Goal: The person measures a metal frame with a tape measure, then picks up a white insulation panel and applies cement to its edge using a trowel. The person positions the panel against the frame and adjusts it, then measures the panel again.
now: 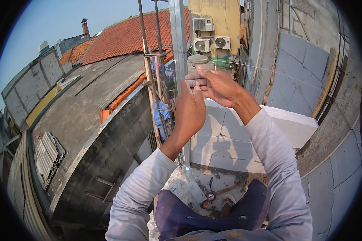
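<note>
My left hand (pixel 191 107) and my right hand (pixel 222 86) meet in front of me at chest height, fingertips pinched together on a thin white string. What lies between the fingers is mostly hidden. A taut length of white string (pixel 281 74) runs from beside my right hand out to the right. Just left of the fingers stands an upright galvanized metal post (pixel 178 36), with a small white spot of string or knot on it. Below my hands is a low wall of pale lightweight blocks (pixel 217 150), topped by a white block (pixel 295 127).
Left of the post rise thin rebar rods (pixel 160 32) and a bamboo pole (pixel 149 76). A dark plastered wall (pixel 104 152) drops away at the left, beside a concrete roof (pixel 60 120). Leaning blocks (pixel 297 66) stand at the right. A tape measure (pixel 210 197) lies near my feet.
</note>
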A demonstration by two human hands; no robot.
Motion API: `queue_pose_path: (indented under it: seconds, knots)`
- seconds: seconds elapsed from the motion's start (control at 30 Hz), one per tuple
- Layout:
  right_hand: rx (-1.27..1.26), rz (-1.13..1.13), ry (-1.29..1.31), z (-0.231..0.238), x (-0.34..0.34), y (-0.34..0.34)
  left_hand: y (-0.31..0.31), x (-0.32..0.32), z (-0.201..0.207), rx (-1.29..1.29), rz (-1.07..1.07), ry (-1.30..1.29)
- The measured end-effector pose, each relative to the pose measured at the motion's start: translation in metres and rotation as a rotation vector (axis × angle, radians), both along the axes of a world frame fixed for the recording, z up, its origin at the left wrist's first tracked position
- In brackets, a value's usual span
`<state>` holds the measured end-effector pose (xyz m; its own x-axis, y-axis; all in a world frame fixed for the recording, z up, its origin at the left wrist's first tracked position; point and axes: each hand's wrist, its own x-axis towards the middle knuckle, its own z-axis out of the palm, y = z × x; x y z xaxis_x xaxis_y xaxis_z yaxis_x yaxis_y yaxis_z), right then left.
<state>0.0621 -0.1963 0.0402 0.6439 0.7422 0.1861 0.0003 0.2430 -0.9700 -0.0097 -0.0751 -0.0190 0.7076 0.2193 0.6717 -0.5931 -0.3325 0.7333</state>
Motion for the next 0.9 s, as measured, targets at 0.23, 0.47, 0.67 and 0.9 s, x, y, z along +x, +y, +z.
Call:
queue_pose_path:
  seconds: [0.23, 0.47, 0.67, 0.9]
  knots:
    - [-0.014, -0.294, 0.020, -0.009, 0.015, -0.014, -0.027, -0.015, -0.012, -0.208, -0.257, 0.228]
    - [-0.170, -0.301, -0.223, 0.006, -0.014, -0.005, 0.050, 0.046, -0.008, 0.113, 0.450, -0.193]
    - [-0.270, -0.367, -0.265, 0.016, 0.007, -0.028, 0.065, 0.064, 0.006, 0.371, 0.509, -0.366]
    - [-0.745, -0.454, -0.725, 0.085, 0.063, -0.057, 0.071, 0.058, 0.010, 0.562, 0.487, -0.318]
